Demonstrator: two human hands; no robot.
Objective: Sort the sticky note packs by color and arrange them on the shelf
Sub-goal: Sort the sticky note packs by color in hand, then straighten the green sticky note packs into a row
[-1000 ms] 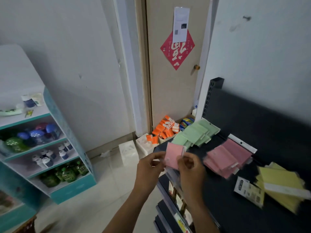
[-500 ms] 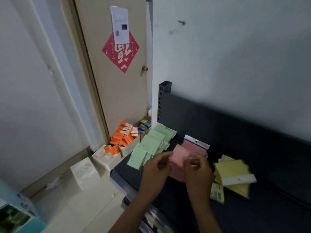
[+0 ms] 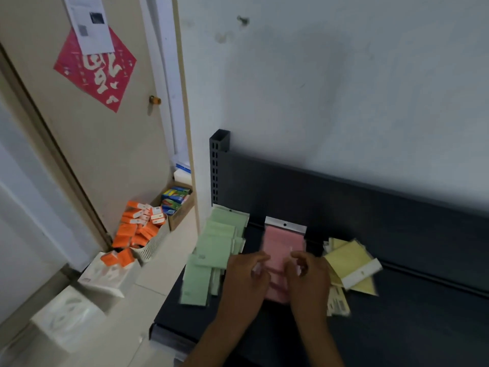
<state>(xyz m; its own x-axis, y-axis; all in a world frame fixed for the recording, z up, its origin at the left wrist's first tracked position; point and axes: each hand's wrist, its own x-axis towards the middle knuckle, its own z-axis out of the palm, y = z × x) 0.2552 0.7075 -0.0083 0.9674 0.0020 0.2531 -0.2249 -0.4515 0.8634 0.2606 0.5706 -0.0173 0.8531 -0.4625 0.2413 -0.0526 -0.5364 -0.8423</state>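
Curled fingers (image 3: 260, 259) of left hand (image 3: 244, 280) and curled fingers (image 3: 299, 258) of right hand (image 3: 308, 282), both meeting over pink packs (image 3: 284, 246) from the two sides. Seem to pinch or press the near part of the pink pile, thumbs toward each other; cannot tell for sure if one pack is lifted between them or only pushed flat, because of blur and because the hands cover the near half.

Pink pile lying directly ahead of the fingertips, on dark shelf (image 3: 412, 313), long axis running away from the person toward the back panel, white hanging header at the far end. Both hands equally near, one at each long edge.

Green packs (image 3: 214, 250) just beside the left hand, in a loose fanned row, partly over the shelf's left edge. Yellow packs (image 3: 352, 263) just beside the right hand, tilted, one white header pointing right and forward.

Judged step: squaring the pink pile between green and yellow. Next move probably a small push from both sides, without disturbing the neighbours.
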